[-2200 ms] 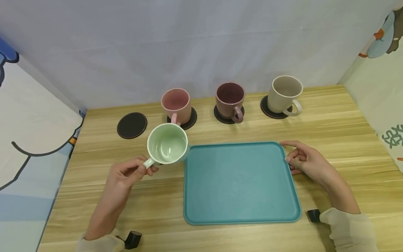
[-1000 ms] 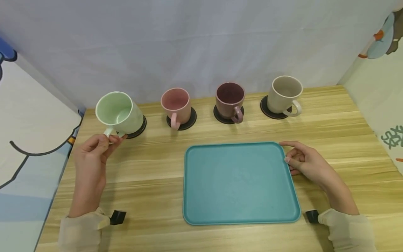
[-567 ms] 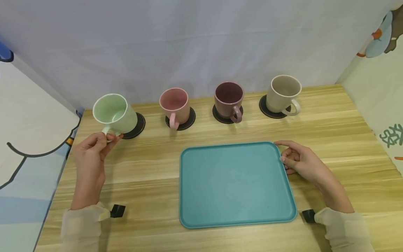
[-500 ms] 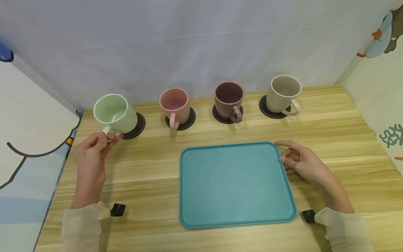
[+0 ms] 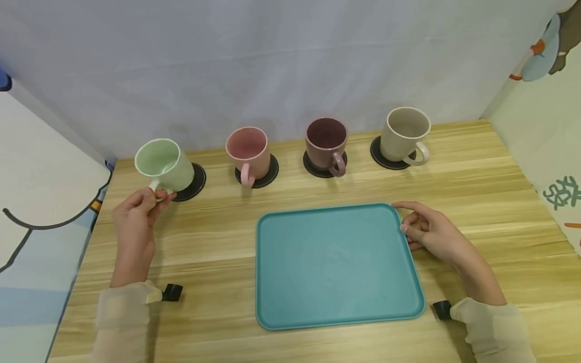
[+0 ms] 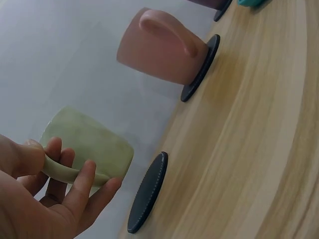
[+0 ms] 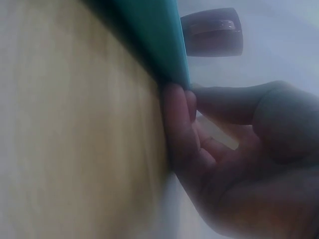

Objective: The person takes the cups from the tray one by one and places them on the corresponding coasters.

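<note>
My left hand (image 5: 138,209) grips the handle of a pale green mug (image 5: 170,169) at the far left. A black coaster (image 5: 194,184) lies partly behind the mug in the head view. The left wrist view has a gap between the mug's base (image 6: 122,157) and that coaster (image 6: 148,193); the mug is raised and tilted. On the right, my right hand (image 5: 431,232) pinches the right edge of a teal tray (image 5: 336,267), thumb at the rim and fingers against its outer side. The tray lies flat on the table with nothing on it.
A pink mug (image 5: 256,159), a plum mug (image 5: 324,151) and a beige mug (image 5: 399,143) stand on black coasters along the back of the wooden table (image 5: 209,282). A grey cloth (image 5: 281,65) hangs behind them.
The green mug has gone from beside the tray's left edge to the far-left coaster, carried by my left hand, then sunk slightly. My right hand has kept its hold on the tray.
</note>
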